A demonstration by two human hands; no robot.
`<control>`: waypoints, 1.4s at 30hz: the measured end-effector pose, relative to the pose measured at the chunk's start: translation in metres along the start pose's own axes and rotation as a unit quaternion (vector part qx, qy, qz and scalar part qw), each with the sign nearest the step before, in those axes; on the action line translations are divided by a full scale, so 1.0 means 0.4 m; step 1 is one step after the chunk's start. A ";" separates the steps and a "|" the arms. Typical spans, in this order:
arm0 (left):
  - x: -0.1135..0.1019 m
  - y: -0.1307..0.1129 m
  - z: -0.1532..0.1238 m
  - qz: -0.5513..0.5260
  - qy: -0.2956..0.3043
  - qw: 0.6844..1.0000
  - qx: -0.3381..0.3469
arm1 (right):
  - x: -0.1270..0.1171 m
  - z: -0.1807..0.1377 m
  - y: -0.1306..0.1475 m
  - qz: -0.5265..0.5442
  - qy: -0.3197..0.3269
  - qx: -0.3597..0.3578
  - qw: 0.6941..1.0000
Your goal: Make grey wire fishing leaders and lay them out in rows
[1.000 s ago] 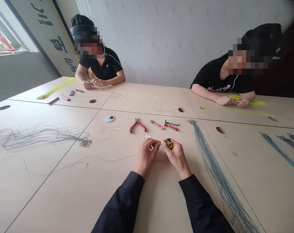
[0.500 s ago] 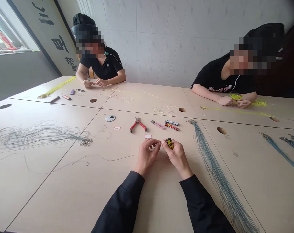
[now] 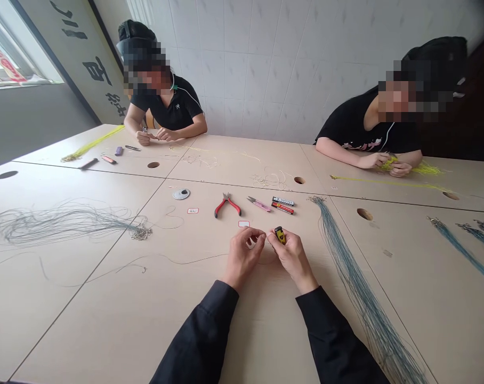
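My left hand (image 3: pixel 244 252) is closed in a pinch, and a thin cord (image 3: pixel 186 263) runs from it leftward across the table. In my right hand (image 3: pixel 296 261) is a yellow and black lighter (image 3: pixel 280 234), held in the closed fingers. Both sets of fingertips almost meet above the table; whatever fine part lies between them is too small to make out. Just beyond my hands are red-handled pliers (image 3: pixel 227 206), pink thread snips (image 3: pixel 259 204) and a small red-edged label (image 3: pixel 244 224).
Blue-grey cords (image 3: pixel 346 256) lie in a bundle at right, loose cords (image 3: pixel 66 226) at left. Two markers (image 3: pixel 282 205) and a round silver disc (image 3: pixel 182 194) lie farther back. Two co-workers sit opposite, with yellow cords (image 3: pixel 94 141) near them. The tabletop has round holes (image 3: pixel 364 214).
My hands stay almost in place, the fingertips a touch farther apart. The co-worker at right has lifted one hand onto the yellow cords.
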State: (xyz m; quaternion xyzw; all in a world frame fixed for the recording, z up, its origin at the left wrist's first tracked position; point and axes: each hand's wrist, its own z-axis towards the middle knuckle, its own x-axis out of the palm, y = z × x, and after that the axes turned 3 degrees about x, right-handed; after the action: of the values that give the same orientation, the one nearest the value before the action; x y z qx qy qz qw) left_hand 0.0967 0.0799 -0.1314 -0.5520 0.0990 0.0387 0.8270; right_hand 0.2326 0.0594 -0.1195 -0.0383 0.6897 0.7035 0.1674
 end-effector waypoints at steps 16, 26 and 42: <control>-0.002 -0.011 -0.002 0.000 -0.002 1.000 0.005 | 0.007 0.002 -0.002 -0.114 -0.010 0.008 0.993; 0.001 -0.009 -0.004 0.012 0.001 1.000 0.019 | 0.009 0.012 -0.008 -0.128 -0.003 0.040 0.991; 0.003 -0.014 -0.002 0.031 -0.023 0.999 0.015 | 0.012 0.004 -0.002 -0.097 -0.025 0.012 0.995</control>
State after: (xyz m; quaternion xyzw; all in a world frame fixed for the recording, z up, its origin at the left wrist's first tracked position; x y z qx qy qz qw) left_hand 0.0986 0.0768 -0.1269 -0.5355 0.0978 0.0749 0.8355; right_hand 0.2285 0.0617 -0.1217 -0.0855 0.6870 0.6761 0.2522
